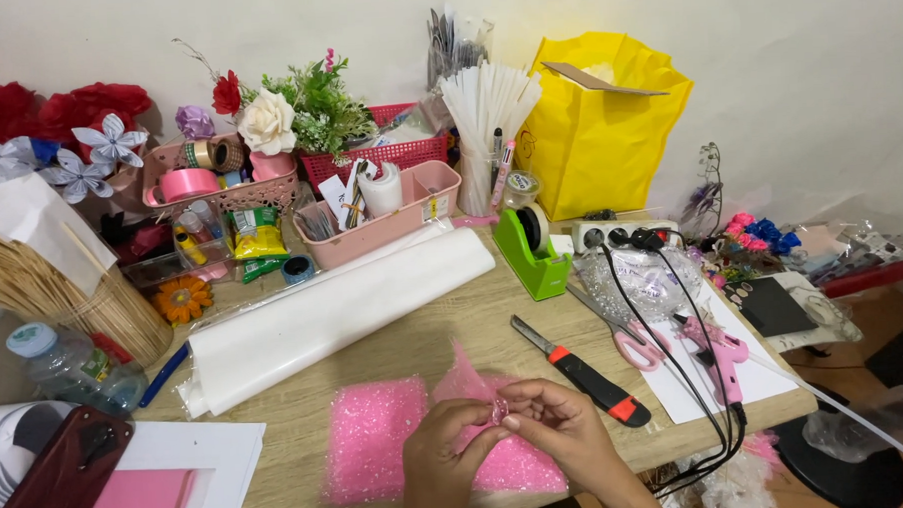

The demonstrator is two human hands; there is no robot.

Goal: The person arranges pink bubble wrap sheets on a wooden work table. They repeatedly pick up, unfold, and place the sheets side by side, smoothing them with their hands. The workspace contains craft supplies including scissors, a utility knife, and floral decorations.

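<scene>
The grip of the left hand (441, 455) and the grip of the right hand (553, 426) meet over the near edge of the worktop (425, 345). Both are pressed together on one gathered piece of pink glitter mesh (497, 411), which the fingertips pinch between them. The pinched part stands a little up from the worktop. Below the hands, more pink glitter mesh sheets (373, 437) lie flat on the wood, partly under the wrists.

Just to the right of the right hand lies a utility knife (581, 372) with a black and orange handle, its blade pointing away to the upper left. Further right are scissors with pink handles (630, 340) and a pink glue gun (717, 357), which rests on a white sheet with black cables running across it. Behind them stands a green tape dispenser (529, 249).

A long roll of white paper (324, 317) lies diagonally behind the mesh. At the back there are a pink basket with ribbons (219, 187), a pink tray (380, 221), a cup of white sticks (482, 113) and a yellow bag (597, 129). On the left stand a bundle of thin wooden skewers (63, 298) and a plastic water bottle (70, 369).
</scene>
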